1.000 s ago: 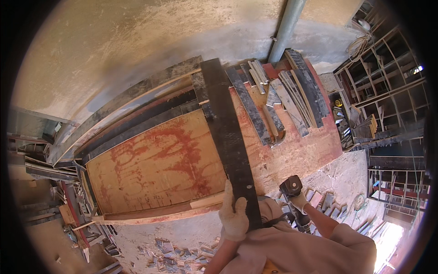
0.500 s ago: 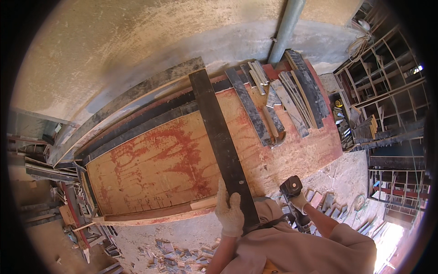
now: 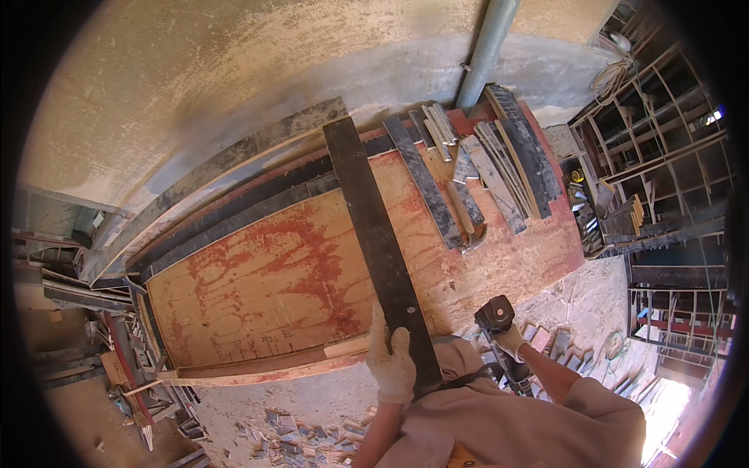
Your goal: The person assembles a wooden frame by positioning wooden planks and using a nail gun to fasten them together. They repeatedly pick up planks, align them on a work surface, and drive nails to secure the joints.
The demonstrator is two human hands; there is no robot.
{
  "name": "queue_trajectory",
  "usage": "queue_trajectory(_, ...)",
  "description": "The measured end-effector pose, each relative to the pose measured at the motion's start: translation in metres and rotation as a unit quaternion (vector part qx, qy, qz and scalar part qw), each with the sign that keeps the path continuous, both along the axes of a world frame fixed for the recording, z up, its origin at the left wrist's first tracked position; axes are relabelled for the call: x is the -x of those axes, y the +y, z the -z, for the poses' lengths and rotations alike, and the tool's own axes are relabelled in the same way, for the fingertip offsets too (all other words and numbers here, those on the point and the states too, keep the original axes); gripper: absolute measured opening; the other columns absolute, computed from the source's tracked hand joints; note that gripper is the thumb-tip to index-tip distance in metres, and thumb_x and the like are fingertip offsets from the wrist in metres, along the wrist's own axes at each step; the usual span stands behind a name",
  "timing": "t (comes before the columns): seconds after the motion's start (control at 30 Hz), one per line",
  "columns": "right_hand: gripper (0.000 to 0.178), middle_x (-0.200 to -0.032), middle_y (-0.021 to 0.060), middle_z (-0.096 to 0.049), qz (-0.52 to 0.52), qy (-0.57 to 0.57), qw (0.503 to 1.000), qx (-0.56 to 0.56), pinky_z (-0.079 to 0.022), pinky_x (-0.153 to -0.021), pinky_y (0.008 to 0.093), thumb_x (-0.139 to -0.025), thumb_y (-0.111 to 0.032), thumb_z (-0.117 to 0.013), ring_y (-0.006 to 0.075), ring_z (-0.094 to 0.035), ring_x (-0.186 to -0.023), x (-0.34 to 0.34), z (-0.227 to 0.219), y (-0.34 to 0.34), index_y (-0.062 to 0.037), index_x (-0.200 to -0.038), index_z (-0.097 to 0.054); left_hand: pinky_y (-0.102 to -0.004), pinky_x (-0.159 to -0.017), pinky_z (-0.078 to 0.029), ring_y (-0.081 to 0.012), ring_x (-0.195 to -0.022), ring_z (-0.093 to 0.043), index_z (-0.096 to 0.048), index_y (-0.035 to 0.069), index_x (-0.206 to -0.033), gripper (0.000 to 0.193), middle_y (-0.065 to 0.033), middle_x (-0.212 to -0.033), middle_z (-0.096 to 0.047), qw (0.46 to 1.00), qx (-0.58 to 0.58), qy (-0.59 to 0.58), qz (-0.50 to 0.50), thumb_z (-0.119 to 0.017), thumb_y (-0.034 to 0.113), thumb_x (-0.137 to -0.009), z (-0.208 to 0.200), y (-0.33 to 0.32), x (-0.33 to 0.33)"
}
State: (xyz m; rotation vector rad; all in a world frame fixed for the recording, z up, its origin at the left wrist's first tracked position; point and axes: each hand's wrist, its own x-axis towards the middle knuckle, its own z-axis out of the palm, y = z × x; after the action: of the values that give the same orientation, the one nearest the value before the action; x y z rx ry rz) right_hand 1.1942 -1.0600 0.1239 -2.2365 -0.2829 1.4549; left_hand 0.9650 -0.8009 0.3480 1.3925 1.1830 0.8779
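The long dark board (image 3: 378,234) lies slantwise across the counter (image 3: 257,288), its far end over the dark strips along the back, its near end past the front edge and close to the person's body. The gloved left hand (image 3: 392,370) has its grip on that near end, thumb over the top face and fingers along the left edge (whether any reach underneath is hidden). The gloved right hand (image 3: 512,343) has its grip wrapped round a black power tool (image 3: 495,315), held beside the board and apart from it; its working end is too unclear to name its kind.

The step in hand looks like steadying and placing the board with the tool at the ready. Any next move would seem to call for a firm left grip, with those fingers well away from the tool's working end.

Right of the board, a hammer (image 3: 463,209) lies on the counter beside a speckled dark strip (image 3: 421,179) and a group of narrow strips (image 3: 499,175). Further out, an open box (image 3: 591,168) holds mixed items, offcuts (image 3: 296,433) litter the floor, and a grey pipe (image 3: 491,47) stands against the wall (image 3: 234,78).
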Motion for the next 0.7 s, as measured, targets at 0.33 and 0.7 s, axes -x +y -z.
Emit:
queue_trajectory(0.33,0.02,-0.076,0.0075,-0.072,0.034,0.028,0.999,0.027,-0.053,-0.059,0.0352,-0.084,-0.013,-0.066,0.0172,-0.068,-0.065,0.0,-0.009,0.005,-0.0048,-0.1,-0.074,-0.0308,-0.091,-0.053,-0.0183,-0.108,-0.065,-0.045,-0.002,-0.153,0.056,-0.0173,-0.133,-0.065,1.0,-0.018,0.011,-0.008,-0.06,0.006,-0.1,0.003,0.001,0.0)
queue_trajectory(0.7,0.027,-0.091,0.0085,-0.077,-0.032,-0.035,0.998,-0.028,-0.057,-0.072,0.037,-0.084,-0.014,-0.069,0.0179,-0.072,-0.082,0.003,0.005,-0.002,-0.0052,-0.11,-0.074,-0.0345,-0.11,-0.043,-0.0243,-0.137,-0.051,-0.041,-0.008,-0.153,0.056,-0.021,-0.153,-0.051,0.998,0.058,-0.006,0.0,-0.059,0.011,-0.103,-0.006,0.0,-0.002)
